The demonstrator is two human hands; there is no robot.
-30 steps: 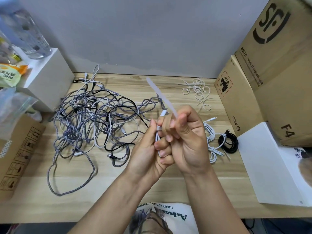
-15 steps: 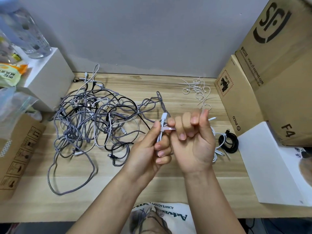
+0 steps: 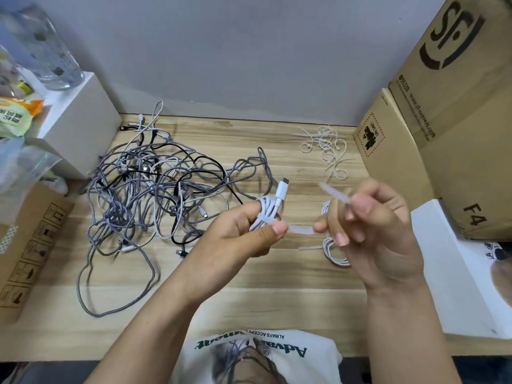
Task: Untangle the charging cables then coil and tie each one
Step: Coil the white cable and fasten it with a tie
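Just below the middle of the frame, the left hand (image 3: 246, 234) grips a coiled white charging cable (image 3: 266, 214) above the desk (image 3: 277, 278), thumb and fingers curled round the bundle. The coil's long axis runs from lower left to upper right, and its white USB-C plug (image 3: 282, 187) sticks out of the top, pointing up and slightly right toward the wall.

A translucent white cable tie (image 3: 302, 230) leaves the coil at the left thumb tip and runs almost level to the right, into the right hand (image 3: 371, 231). The right hand's fingers are curled and pinch the tie; its free tail comes out above them and points to the upper left, blurred.

Half a second ago the two hands were pressed together with only a short bit of tie showing between them; now they are apart and the tie spans the gap. The coil and plug, then mostly hidden, are in plain sight.

A tangle of grey braided, black and white cables (image 3: 155, 195) covers the left of the desk. Loose cable ties (image 3: 324, 145) lie at upper right, by a cardboard box (image 3: 388, 151). Another coiled white cable (image 3: 332, 250) lies on the desk, partly behind the right hand.
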